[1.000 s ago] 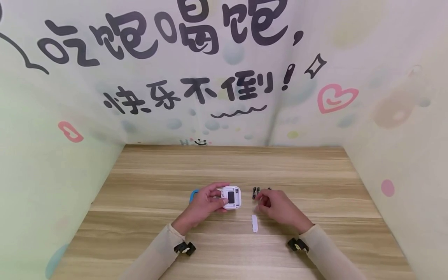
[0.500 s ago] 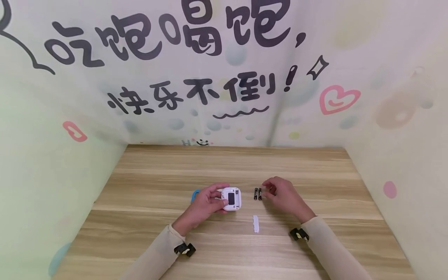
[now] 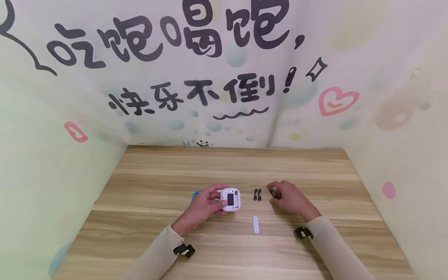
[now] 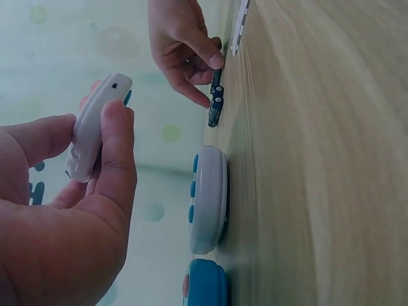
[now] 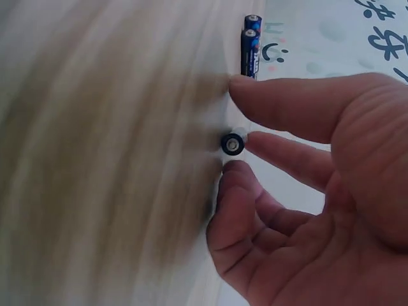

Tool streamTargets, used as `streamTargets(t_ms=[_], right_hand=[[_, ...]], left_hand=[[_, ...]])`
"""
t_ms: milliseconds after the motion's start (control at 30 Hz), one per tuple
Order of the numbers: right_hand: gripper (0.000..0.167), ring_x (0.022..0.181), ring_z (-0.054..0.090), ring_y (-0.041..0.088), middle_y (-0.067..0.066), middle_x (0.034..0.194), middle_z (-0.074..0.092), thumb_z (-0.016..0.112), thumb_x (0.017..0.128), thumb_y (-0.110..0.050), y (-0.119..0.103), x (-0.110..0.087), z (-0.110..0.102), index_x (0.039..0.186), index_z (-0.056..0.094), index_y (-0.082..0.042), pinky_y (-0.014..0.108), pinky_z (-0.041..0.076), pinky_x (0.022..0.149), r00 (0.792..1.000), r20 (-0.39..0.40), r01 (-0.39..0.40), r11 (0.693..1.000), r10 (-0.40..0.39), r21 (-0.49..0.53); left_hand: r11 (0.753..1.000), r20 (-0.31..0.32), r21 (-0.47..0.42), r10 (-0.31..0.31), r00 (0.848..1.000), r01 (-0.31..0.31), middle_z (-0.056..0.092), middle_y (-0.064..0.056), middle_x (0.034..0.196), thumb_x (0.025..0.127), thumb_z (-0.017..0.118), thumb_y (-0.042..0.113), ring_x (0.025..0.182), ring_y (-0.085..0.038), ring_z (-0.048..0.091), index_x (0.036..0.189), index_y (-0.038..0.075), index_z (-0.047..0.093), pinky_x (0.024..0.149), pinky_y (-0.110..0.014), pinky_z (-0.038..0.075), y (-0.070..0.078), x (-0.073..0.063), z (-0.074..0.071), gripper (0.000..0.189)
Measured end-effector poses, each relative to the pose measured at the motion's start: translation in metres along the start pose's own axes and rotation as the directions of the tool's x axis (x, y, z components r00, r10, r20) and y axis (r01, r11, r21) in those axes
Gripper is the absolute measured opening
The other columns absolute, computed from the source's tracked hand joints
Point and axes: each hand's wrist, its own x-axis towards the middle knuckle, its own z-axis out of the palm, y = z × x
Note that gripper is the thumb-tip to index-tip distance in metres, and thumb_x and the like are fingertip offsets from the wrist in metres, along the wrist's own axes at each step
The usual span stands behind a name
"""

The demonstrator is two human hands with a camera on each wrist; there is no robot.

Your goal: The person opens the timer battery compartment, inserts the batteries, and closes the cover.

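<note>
My left hand [image 3: 198, 209] grips a white, rounded-square device [image 3: 237, 197], its back facing up in the head view. A dark rectangle and an uncovered battery slot show on that back. To the right, my right hand [image 3: 289, 197] is at a small dark battery [image 3: 272, 193] lying on the table. In the right wrist view the thumb stands apart from this battery [image 5: 233, 144], while one fingertip is right at its side. Two more batteries [image 3: 257, 194] lie side by side between the hands. Nearer to me lies a white battery cover [image 3: 256, 224].
Behind my left hand, a white device with blue buttons [image 4: 209, 199] and a blue device [image 4: 205, 284] rest on the wood-grain table [image 3: 224, 252]. Printed walls [image 3: 217, 132] enclose the table at the back and both sides.
My right hand has moved right, from beside the pair of batteries to the single battery, with thumb and fingers now spread around it. The left hand keeps holding the white device nearly still.
</note>
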Motion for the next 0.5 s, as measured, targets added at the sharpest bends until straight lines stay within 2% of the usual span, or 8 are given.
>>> streamTargets(t_ms=[167, 333, 500], right_hand=[[0.039, 0.067, 0.051, 0.015, -0.001, 0.077, 0.059, 0.075, 0.096, -0.012, -0.0007, -0.0009, -0.0001, 0.134, 0.068, -0.009, 0.031, 0.044, 0.060, 0.999, 0.037, 0.012, 1.000, -0.012, 0.004], [0.029, 0.070, 0.055, 0.015, -0.001, 0.082, 0.064, 0.072, 0.096, -0.010, -0.0022, -0.0014, 0.0006, 0.125, 0.070, -0.010, 0.032, 0.047, 0.062, 1.000, 0.028, 0.006, 1.000, -0.006, 0.008], [0.026, 0.076, 0.060, 0.015, 0.001, 0.093, 0.072, 0.071, 0.095, -0.010, -0.0022, -0.0019, 0.0025, 0.121, 0.071, -0.011, 0.033, 0.052, 0.067, 1.000, 0.005, -0.007, 0.999, 0.007, 0.034]], left_hand=[[1.000, 0.005, 0.003, -0.002, 1.000, 0.002, 0.066, -0.025, 0.128, 0.101, 0.068, 0.002, 0.098, -0.017, 0.074, 0.156, -0.003, 0.043, 0.085, -0.043, 0.066, -0.0016, 0.0003, 0.0000, 0.061], [1.000, 0.010, 0.001, -0.004, 1.000, 0.004, 0.066, -0.026, 0.129, 0.101, 0.069, 0.002, 0.098, -0.018, 0.075, 0.156, -0.002, 0.044, 0.086, -0.044, 0.066, -0.0022, 0.0006, 0.0001, 0.060], [1.000, 0.009, 0.000, -0.007, 1.000, 0.007, 0.067, -0.024, 0.129, 0.101, 0.069, 0.004, 0.099, -0.018, 0.075, 0.156, 0.000, 0.045, 0.088, -0.048, 0.065, -0.0024, 0.0008, 0.0008, 0.059]])
